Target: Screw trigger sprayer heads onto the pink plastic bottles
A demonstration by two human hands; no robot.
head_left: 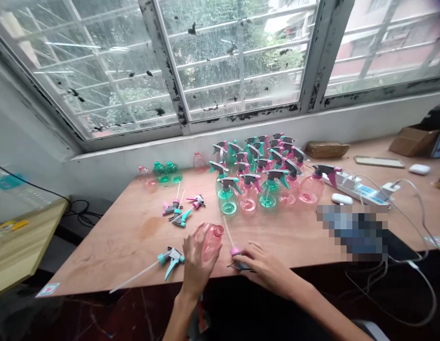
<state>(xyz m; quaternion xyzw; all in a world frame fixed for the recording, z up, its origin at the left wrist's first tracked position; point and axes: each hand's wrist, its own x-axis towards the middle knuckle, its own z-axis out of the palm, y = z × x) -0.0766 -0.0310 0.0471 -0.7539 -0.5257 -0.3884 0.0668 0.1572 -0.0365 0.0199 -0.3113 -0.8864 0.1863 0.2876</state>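
My left hand [198,258] is wrapped around a clear pink bottle [210,242], tilted with its uncapped neck towards the right. Just right of it, my right hand [262,263] grips a spray head [235,252] with a pink collar and grey body; its thin tube points up and away over the table. My fingers cover part of that spray head. Left of my left hand lies a loose teal and grey spray head [172,258] with a long tube. Farther back, several more loose spray heads [180,215] in pink and teal lie together.
Several assembled pink and green spray bottles [269,189] stand packed at the back middle. Uncapped green bottles [162,173] and pink ones [199,162] stand by the wall. On the right are a power strip [362,192] with cables, a pixelated object [351,232] and a cardboard box [412,143].
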